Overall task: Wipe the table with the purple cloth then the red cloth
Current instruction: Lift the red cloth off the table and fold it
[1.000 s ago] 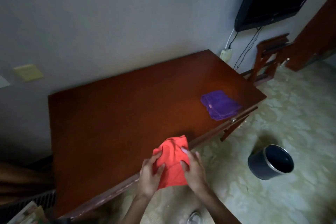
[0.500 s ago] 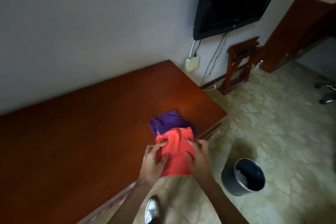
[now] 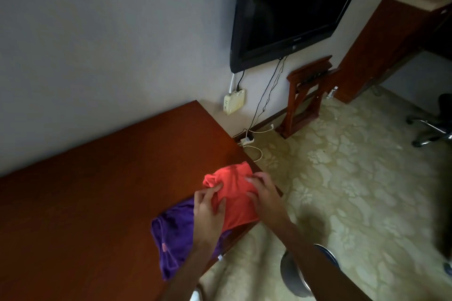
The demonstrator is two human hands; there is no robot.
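The red cloth is held over the near right corner of the wooden table by both hands: the left hand is curled onto its left side with thumb and fingers pinching the fabric, and the right hand is closed on its right side. The purple cloth is laid flat along the table's near edge, just left of the red cloth and apparently overlapped by it, though the contact is obscured by the left forearm. A metal bin is partly visible on the patterned floor beneath the right forearm.
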